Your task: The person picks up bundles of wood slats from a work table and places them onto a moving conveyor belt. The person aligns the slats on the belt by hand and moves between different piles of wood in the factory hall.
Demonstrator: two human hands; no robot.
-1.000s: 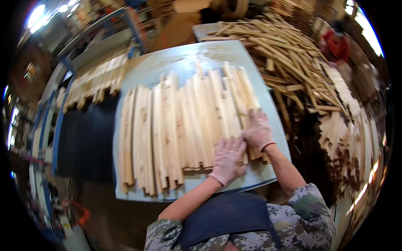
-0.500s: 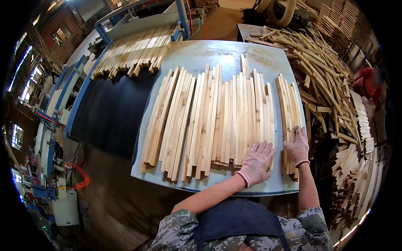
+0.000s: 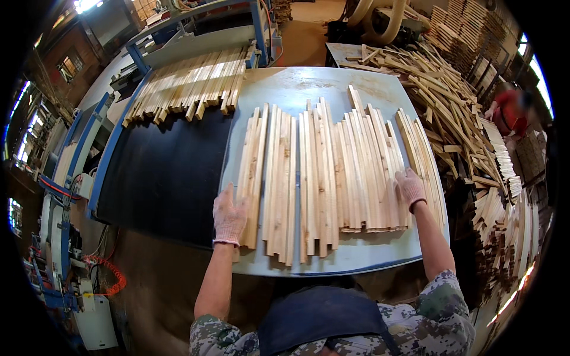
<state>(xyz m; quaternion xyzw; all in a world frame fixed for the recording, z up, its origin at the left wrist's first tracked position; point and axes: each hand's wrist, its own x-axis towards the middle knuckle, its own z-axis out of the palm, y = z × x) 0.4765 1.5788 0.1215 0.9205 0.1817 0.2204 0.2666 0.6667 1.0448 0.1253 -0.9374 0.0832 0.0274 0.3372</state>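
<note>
Surroundings of the workplace. Left: a long blue-edged machine frame (image 3: 78,157) runs toward the rear; near its lower end, a red coiled hose (image 3: 120,281) lies just beside a pale, box-shaped cabinet (image 3: 96,325); a small window (image 3: 70,65) is set in the brown wall beyond. Rear: a strip of orange-brown floor (image 3: 304,37) and, to its right, a thick, curved beige duct (image 3: 396,21). Right: a disordered heap of loose wooden pieces (image 3: 444,110), lying across one another; behind it, tall layered stacks of boards (image 3: 460,29); beside it, a co-worker (image 3: 510,115) in a red top, partly blurred
</note>
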